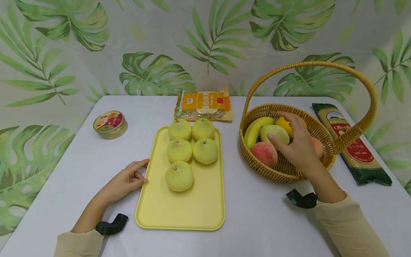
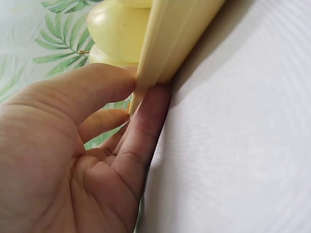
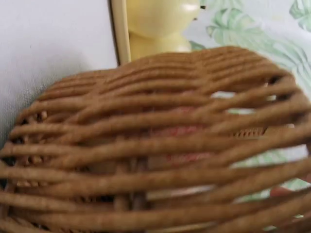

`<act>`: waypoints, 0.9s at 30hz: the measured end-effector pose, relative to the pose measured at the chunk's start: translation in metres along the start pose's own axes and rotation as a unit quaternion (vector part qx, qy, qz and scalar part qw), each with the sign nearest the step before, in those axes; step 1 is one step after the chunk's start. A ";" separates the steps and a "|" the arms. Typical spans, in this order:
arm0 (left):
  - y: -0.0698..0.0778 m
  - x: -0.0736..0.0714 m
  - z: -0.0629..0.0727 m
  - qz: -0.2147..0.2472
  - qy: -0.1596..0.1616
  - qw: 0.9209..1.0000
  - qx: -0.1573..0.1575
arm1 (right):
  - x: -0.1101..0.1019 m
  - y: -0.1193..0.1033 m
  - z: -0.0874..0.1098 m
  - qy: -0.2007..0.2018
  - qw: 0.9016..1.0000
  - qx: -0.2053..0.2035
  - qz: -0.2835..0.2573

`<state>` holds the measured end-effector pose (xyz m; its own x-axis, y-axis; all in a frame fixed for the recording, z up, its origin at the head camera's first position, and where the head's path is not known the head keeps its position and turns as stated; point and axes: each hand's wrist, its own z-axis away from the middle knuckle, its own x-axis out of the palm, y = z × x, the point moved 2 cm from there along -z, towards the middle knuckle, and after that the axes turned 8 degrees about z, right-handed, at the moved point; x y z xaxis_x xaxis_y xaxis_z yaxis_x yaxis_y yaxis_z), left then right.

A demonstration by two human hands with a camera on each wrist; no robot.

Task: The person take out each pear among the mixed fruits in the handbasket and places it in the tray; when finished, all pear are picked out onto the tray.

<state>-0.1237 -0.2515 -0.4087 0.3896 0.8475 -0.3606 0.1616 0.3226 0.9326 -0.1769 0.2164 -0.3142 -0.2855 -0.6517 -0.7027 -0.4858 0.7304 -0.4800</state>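
My left hand pinches the left rim of the yellow tray; the left wrist view shows the thumb above the rim and a finger under it. Several round yellow-green fruits, like pomelos, sit on the tray's far half. Over the wicker basket, my right hand is spread with thumb and fingers apart, around a pale green-yellow oval fruit and a yellow-orange fruit. A banana and a peach lie beside these. In the right wrist view the basket's wall hides the hand.
The basket's tall handle arches above the right hand. A pasta packet lies right of the basket. An orange noodle packet lies behind the tray, and a round tin stands at the far left.
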 end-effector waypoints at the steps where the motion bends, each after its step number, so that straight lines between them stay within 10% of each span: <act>1: 0.000 0.000 0.000 0.000 0.001 1.000 -0.001 | 0.000 0.002 0.000 -0.006 1.000 0.007 0.003; 27: 0.000 -0.001 0.001 0.000 -0.004 1.000 -0.006 | 0.004 0.035 -0.011 -0.180 0.976 0.099 0.072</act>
<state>-0.1232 -0.2524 -0.4085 0.3961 0.8442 -0.3611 0.1515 0.3278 0.9325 -0.2043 0.2368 -0.3276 -0.0129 -0.4516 -0.8921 -0.2830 0.8574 -0.4299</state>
